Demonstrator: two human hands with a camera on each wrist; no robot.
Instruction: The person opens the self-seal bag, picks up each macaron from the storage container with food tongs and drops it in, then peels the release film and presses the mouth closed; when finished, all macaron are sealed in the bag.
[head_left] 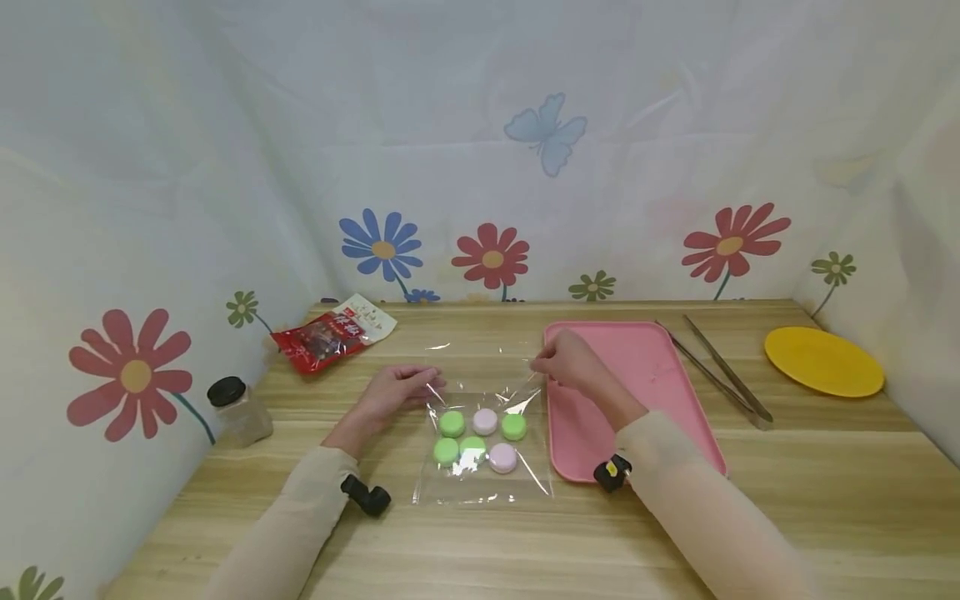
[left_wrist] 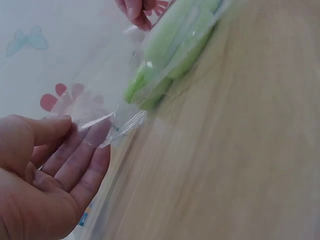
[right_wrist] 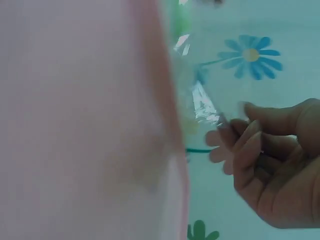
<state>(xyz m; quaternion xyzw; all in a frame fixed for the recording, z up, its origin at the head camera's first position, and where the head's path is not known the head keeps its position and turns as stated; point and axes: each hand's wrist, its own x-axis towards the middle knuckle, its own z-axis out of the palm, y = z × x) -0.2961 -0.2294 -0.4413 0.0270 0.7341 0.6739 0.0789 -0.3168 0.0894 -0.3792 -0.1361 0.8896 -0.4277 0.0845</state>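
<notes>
A clear plastic bag [head_left: 483, 492] lies in front of me with several green macarons [head_left: 452, 424] and pale pink macarons [head_left: 503, 457] in two rows inside it. At its upper left edge, my left hand [head_left: 393, 392] pinches the film between thumb and fingers; the left wrist view shows this left hand [left_wrist: 55, 175] with film over the fingertips. My right hand [head_left: 573, 362] pinches the upper right corner, over the pink tray's left side. In the right wrist view, crinkled film reaches the fingertips of the right hand [right_wrist: 280, 165].
The pink tray [head_left: 630, 400] sits right of the bag. Beyond it are metal tongs [head_left: 723, 371] and a yellow plate [head_left: 823, 360]. At left stand a black-lidded jar [head_left: 242, 412] and a red snack packet [head_left: 322, 340]. Flower-printed cloth [head_left: 480, 167] encloses the wooden table [head_left: 450, 558].
</notes>
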